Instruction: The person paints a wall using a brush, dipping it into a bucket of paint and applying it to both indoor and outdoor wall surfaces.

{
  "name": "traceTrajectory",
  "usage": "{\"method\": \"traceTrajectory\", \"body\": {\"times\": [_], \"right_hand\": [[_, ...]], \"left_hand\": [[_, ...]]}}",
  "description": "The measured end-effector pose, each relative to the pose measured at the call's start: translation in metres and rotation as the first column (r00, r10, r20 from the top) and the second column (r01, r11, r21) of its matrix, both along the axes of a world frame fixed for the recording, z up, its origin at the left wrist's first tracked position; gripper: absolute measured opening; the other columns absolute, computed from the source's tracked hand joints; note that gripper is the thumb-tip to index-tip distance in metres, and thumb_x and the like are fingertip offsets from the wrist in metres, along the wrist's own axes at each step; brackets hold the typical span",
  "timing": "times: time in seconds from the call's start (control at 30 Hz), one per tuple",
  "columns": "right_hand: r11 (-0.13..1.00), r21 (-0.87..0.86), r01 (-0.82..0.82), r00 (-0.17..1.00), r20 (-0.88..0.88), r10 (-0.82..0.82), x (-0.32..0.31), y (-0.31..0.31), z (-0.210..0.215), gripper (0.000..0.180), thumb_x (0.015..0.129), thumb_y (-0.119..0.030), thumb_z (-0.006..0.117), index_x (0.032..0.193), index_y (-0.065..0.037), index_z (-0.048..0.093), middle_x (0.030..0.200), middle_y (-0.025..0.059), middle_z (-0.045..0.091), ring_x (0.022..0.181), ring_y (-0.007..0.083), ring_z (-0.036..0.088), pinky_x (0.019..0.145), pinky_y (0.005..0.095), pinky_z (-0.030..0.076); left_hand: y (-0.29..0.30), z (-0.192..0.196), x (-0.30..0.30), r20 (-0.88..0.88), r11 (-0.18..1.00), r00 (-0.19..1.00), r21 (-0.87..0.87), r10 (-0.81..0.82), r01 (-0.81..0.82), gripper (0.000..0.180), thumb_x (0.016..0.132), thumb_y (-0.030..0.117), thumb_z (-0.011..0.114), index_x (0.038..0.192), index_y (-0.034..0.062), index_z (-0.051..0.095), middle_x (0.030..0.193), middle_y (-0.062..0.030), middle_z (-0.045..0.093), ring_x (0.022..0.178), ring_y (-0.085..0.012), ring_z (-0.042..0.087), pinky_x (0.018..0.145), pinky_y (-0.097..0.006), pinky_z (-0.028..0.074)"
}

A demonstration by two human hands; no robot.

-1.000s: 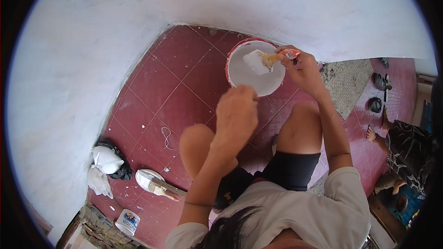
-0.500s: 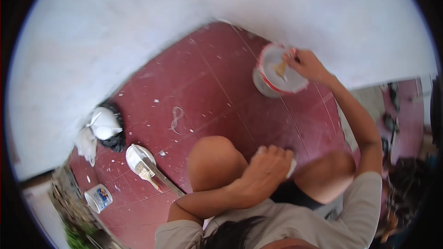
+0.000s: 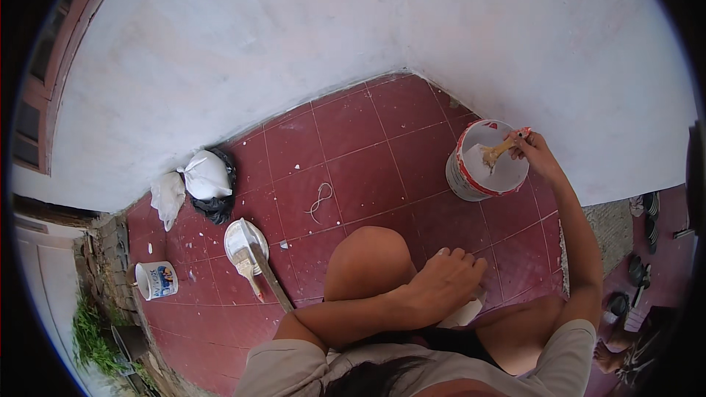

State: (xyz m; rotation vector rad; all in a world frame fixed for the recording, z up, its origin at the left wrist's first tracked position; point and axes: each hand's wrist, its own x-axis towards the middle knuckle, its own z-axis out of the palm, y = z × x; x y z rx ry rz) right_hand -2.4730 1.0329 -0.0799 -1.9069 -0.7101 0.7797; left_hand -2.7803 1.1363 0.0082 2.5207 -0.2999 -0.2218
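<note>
My right hand (image 3: 535, 153) grips a wooden-handled paintbrush (image 3: 504, 148) by its handle at the bucket's right rim. The brush lies tilted over the bucket's mouth, its whitened bristles pointing left and down. The round white bucket (image 3: 466, 176) has a red rim smeared with white. My left hand (image 3: 445, 285) is curled, back upward, between my knees. Under its fingers shows part of a white object (image 3: 466, 312); my hand hides the rest, so its kind is unclear.
On the red tiled floor (image 3: 368, 176), a white lid (image 3: 237, 234) carries a second paintbrush (image 3: 245, 265) and a long flat stick (image 3: 271, 279). White bags (image 3: 206, 176) and a black bag (image 3: 219, 209) lie by the wall (image 3: 294, 51). A small tub (image 3: 157, 280) stands left; a pale string (image 3: 321, 202) lies mid-floor.
The view has shifted, so the wall corner and bucket appear lower and farther right. In my right hand the paintbrush has turned from pointing down to a flatter slant. My left hand still holds the white object.
</note>
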Motion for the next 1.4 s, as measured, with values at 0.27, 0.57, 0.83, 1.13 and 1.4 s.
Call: {"method": "traceTrajectory", "body": {"times": [0.27, 0.57, 0.83, 1.13, 1.4], "right_hand": [[0.997, 0.046, -0.068, 0.997, -0.025, 0.069, 0.000, -0.008, 0.000, 0.037, 0.093, -0.034, 0.049, 0.096, 0.001, 0.061, 0.074, 0.0038, 0.059, 0.068, 0.0100, 0.054, 0.065, 0.0255, 0.043], [0.992, 0.122, -0.023, 0.998, -0.057, 0.030, 0.007, -0.020, 0.000, 0.034, 0.094, -0.032, 0.047, 0.100, -0.002, 0.061, 0.076, 0.0023, 0.057, 0.072, 0.0100, 0.053, 0.067, 0.0254, 0.042], [0.988, 0.118, 0.100, 0.994, 0.033, -0.104, 0.033, -0.034, 0.007, 0.030, 0.095, -0.028, 0.047, 0.101, -0.002, 0.060, 0.080, 0.0028, 0.059, 0.071, 0.0086, 0.053, 0.069, 0.0242, 0.044], [0.988, 0.127, 0.088, 0.917, 0.377, -0.130, 0.015, -0.054, 0.025, 0.020, 0.090, -0.017, 0.055, 0.097, 0.001, 0.061, 0.075, 0.0031, 0.060, 0.065, 0.0079, 0.051, 0.060, 0.0241, 0.044], [0.996, 0.023, -0.088, 0.675, 0.737, 0.042, -0.018, -0.044, 0.028, 0.017, 0.085, -0.011, 0.059, 0.099, -0.003, 0.061, 0.083, 0.0129, 0.063, 0.065, 0.0249, 0.057, 0.061, 0.0327, 0.046]], "left_hand": [[0.004, 0.007, 0.000, -0.071, 0.998, 0.996, 0.030, 0.052, -0.050, 0.036, 0.081, 0.026, 0.062, 0.103, 0.0004, 0.048, 0.093, -0.0139, 0.056, 0.090, -0.0276, 0.054, 0.079, -0.037, 0.043], [0.000, 0.014, 0.009, -0.084, 0.999, 0.996, -0.004, 0.032, -0.033, 0.036, 0.079, 0.023, 0.063, 0.102, 0.0002, 0.047, 0.093, -0.0152, 0.056, 0.092, -0.0298, 0.053, 0.081, -0.039, 0.041], [0.000, 0.029, 0.012, -0.220, 0.998, 0.974, 0.024, 0.062, -0.058, 0.040, 0.081, 0.021, 0.062, 0.111, -0.0011, 0.046, 0.101, -0.0178, 0.055, 0.099, -0.0332, 0.051, 0.087, -0.040, 0.041], [-0.002, 0.027, 0.009, -0.198, 0.998, 0.978, 0.029, 0.067, -0.062, 0.041, 0.080, 0.022, 0.063, 0.111, -0.0007, 0.047, 0.101, -0.0184, 0.056, 0.100, -0.0331, 0.052, 0.088, -0.040, 0.041], [-0.002, 0.031, 0.006, -0.203, 0.998, 0.977, 0.009, 0.059, -0.059, 0.040, 0.083, 0.020, 0.060, 0.113, -0.0013, 0.045, 0.103, -0.0190, 0.055, 0.102, -0.0330, 0.051, 0.092, -0.040, 0.039]]}}
